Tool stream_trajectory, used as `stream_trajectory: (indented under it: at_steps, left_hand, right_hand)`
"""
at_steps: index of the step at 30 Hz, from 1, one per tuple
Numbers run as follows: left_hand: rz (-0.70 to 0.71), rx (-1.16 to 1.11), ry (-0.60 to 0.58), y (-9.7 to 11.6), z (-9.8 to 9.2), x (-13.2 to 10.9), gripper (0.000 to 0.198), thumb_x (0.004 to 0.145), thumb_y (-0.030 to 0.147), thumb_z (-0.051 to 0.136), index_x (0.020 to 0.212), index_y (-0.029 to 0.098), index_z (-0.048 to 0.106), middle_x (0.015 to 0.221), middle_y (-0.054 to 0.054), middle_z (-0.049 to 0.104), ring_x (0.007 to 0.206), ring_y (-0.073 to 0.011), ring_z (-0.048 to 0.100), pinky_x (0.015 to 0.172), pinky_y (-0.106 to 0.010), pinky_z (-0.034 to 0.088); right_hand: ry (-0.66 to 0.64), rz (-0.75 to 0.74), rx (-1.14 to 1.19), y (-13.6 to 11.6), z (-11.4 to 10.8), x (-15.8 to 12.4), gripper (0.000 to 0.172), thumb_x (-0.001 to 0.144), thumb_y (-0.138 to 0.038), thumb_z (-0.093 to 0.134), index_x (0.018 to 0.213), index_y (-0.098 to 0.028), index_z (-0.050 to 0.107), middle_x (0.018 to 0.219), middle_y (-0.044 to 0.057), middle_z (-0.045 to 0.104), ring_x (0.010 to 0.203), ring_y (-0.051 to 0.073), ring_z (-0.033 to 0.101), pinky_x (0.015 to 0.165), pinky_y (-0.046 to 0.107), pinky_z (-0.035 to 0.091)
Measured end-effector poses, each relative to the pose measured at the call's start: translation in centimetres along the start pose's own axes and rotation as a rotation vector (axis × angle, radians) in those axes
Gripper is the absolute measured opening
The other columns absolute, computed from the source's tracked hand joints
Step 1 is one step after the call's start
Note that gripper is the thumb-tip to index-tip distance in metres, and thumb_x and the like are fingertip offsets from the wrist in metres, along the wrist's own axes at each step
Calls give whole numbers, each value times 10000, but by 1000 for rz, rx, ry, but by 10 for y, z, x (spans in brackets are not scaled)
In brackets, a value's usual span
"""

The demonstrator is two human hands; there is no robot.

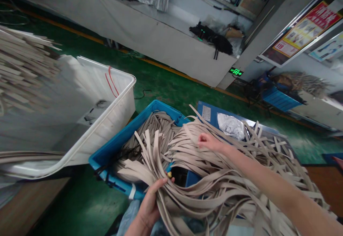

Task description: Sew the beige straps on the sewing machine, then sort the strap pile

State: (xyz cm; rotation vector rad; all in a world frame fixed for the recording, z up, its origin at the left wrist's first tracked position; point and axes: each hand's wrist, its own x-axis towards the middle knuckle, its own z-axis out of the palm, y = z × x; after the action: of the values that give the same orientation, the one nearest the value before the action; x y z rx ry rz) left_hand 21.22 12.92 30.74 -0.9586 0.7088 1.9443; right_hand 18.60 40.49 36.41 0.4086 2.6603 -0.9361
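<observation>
My left hand (151,204) is wrapped round a bundle of beige strips (158,157) near the front edge of the blue crate; the strip ends fan out above the fingers. To the right, my right hand (207,141) has its fingers curled together over a spread pile of the same strips (187,150). Whether it pinches a strip is too small to tell. Long strips trail from the bundle across the lower right. More strips lie inside the blue crate (112,146).
A large white bin (107,121) stands at the left, with stacked strips (18,64) beyond it. Behind the pile, a blue surface (214,116) carries a clear plastic bag (230,125). A grey covered bench (174,46) runs along the back.
</observation>
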Motion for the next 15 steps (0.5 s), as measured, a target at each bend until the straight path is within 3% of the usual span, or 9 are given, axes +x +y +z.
stream_trajectory:
  at_steps: [2, 4, 7, 12, 15]
  left_hand:
    - [-37, -38, -38, 3, 4, 3, 307, 756, 44, 608, 1056, 91, 653, 826, -115, 757, 838, -302, 733, 824, -434, 591]
    - [-70, -62, -100, 6, 7, 3, 334, 751, 45, 601, 1079, 79, 654, 882, -127, 760, 886, -307, 726, 854, -437, 582]
    - [-71, -37, -142, 7, 8, 2, 321, 738, 44, 616, 1054, 68, 669, 905, -140, 758, 905, -312, 721, 880, -431, 572]
    - [-28, 6, -162, 5, 4, 1, 249, 727, 58, 642, 971, 77, 688, 820, -119, 758, 885, -312, 724, 873, -429, 574]
    - [-37, 23, -194, 4, 0, 3, 247, 723, 71, 656, 968, 81, 686, 806, -111, 756, 883, -311, 723, 865, -430, 575]
  right_hand:
    - [-152, -77, 49, -15, 18, -32, 149, 764, -209, 724, 817, -148, 598, 736, -26, 587, 671, 115, 540, 630, 233, 440]
    - [-284, -188, 116, -24, 38, -62, 101, 759, -137, 665, 796, -161, 574, 737, -29, 577, 689, 113, 514, 649, 226, 396]
    - [-291, -227, 138, -28, 59, -90, 108, 757, -82, 580, 778, -173, 526, 739, -25, 537, 693, 114, 466, 653, 226, 349]
    - [-317, -134, 88, -20, 62, -101, 162, 703, -36, 537, 754, -181, 487, 728, -25, 522, 680, 115, 444, 643, 219, 329]
    - [-380, -190, -21, -18, 56, -103, 131, 722, -58, 517, 760, -183, 501, 742, -17, 538, 694, 122, 467, 649, 223, 331]
